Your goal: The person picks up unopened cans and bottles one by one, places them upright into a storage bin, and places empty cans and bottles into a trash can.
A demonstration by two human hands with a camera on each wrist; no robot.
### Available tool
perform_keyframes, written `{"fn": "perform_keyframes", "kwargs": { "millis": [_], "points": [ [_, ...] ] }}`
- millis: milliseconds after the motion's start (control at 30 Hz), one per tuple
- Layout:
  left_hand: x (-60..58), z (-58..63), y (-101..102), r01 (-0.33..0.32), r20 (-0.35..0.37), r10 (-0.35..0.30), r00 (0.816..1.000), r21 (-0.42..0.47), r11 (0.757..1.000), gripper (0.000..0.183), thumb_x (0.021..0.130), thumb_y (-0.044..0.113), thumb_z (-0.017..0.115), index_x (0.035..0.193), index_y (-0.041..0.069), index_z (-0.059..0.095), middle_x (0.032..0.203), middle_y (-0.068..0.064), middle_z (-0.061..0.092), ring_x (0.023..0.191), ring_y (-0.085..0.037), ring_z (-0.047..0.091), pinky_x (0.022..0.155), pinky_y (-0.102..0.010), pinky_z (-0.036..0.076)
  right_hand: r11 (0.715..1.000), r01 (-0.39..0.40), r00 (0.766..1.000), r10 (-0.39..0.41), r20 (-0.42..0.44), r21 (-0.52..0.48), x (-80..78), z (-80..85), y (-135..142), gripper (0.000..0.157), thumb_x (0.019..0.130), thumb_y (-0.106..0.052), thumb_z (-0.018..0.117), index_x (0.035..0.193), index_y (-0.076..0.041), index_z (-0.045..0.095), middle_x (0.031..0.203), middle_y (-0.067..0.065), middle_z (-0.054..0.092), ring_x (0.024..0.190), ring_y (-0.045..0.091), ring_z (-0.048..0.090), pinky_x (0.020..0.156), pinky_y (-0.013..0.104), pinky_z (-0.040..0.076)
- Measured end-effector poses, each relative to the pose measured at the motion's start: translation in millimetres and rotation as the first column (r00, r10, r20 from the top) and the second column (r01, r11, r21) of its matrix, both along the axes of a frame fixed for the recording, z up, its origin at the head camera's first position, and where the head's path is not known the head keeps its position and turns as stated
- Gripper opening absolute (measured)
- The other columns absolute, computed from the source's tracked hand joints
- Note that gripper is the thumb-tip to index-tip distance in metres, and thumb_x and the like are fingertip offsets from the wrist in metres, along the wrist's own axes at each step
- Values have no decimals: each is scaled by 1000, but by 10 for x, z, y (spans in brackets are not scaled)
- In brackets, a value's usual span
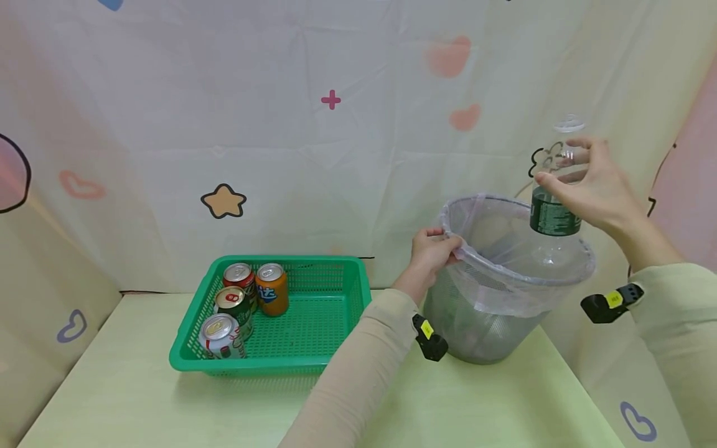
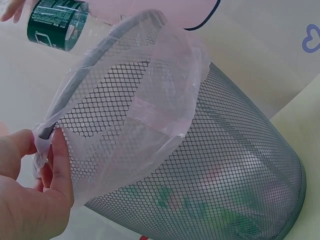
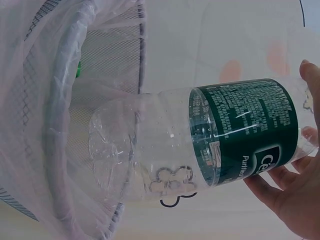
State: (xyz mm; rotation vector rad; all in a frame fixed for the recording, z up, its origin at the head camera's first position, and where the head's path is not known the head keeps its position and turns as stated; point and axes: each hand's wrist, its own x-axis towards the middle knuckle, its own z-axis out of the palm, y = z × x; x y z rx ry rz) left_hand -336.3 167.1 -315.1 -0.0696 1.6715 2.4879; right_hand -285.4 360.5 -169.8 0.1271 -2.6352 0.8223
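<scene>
A clear plastic bottle (image 1: 556, 218) with a green label is gripped around its upper part by my right hand (image 1: 594, 183). It is upright, its base low over the mouth of a wire-mesh trash bin (image 1: 476, 330). In the right wrist view the bottle (image 3: 240, 130) looks empty and has no cap showing on its visible part. My left hand (image 1: 431, 255) pinches the bin's near-left rim, where a thin translucent bag (image 2: 160, 95) folds over the edge. Through the mesh, blurred green and pinkish items show at the bottom of the bin.
Left of the bin, a green plastic basket (image 1: 313, 367) stands on the pale table (image 1: 112, 398). Several drink cans, among them an orange can (image 1: 272, 295), stand in its left part. A patterned cloth backdrop (image 1: 280, 155) rises behind the table.
</scene>
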Motion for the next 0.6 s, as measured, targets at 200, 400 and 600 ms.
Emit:
{"fn": "perform_keyframes", "kwargs": {
  "millis": [200, 400, 600],
  "points": [
    [-13, -26, -3, 10, -14, -10, 1000, 7, 1000, 31, 77, 1, 68, 101, 8, 51, 85, -5, 58, 64, -14, 59, 64, -28, 55, 999, -34, 999, 34, 1, 36, -35, -54, -16, 78, 87, -42, 58, 145, -17, 12, 129, 22, 39, 111, 44, 48, 79, 56, 45],
    [-5, -25, -14, 20, -9, -20, 1000, 7, 1000, 30, 78, 1, 68, 101, 9, 51, 85, -5, 58, 64, -14, 59, 64, -28, 55, 996, -38, 999, 38, 5, 79, -63, -90, -22, 81, 86, -43, 58, 145, -11, 11, 127, 24, 41, 107, 42, 50, 72, 48, 47],
    [-7, -25, -11, 19, -8, -19, 1000, 5, 1000, 30, 78, 2, 68, 101, 9, 51, 85, -6, 58, 64, -14, 59, 64, -28, 55, 994, -50, 998, 47, 31, 94, -94, -122, -25, 84, 86, -46, 57, 146, -10, 10, 128, 24, 43, 108, 42, 51, 73, 47, 46]
  ]
}}
